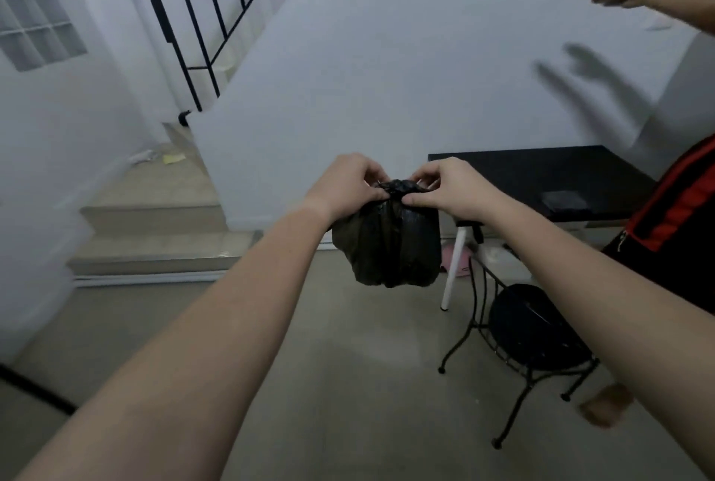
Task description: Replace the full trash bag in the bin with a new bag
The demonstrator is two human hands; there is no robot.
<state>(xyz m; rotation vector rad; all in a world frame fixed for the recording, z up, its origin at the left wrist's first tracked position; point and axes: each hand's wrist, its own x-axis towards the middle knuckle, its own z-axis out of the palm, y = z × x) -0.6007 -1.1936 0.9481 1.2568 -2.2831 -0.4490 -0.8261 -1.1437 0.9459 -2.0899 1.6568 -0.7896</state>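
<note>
A full black trash bag (387, 244) hangs in the air in front of me, its top gathered into a bunch. My left hand (348, 184) pinches the gathered top from the left. My right hand (437, 186) pinches it from the right, thumb under the knot. Both arms are stretched forward at chest height. No bin shows in this view.
A black table (541, 178) with white legs stands at the right, a black wire-frame chair (534, 329) below it. Another person (677, 209) in black and red stands at the right edge, arm raised. Steps (154, 209) with a black railing rise at the left.
</note>
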